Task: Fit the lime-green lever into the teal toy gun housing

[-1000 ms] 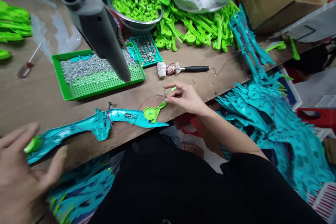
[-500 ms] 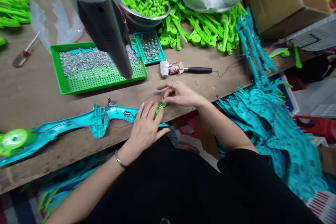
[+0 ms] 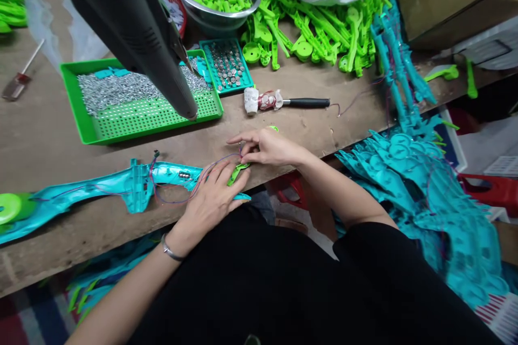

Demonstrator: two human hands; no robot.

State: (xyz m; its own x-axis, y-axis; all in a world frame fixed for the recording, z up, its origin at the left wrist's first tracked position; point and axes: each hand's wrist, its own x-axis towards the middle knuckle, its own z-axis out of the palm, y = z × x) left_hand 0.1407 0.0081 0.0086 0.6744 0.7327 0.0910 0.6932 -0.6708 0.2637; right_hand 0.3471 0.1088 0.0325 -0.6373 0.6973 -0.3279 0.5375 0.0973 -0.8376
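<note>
Left hand [image 3: 212, 194] lies flat, fingers extended, over the green lever [image 3: 238, 174] and one end of the teal shell [image 3: 95, 187]. Right hand [image 3: 269, 146], at the lever's upper end, pinches the thin wire [image 3: 220, 160].

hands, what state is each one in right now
Left hand: open, laid over the green part.
Right hand: fingers curled at the wire; whether it grips it cannot be told.
</note>
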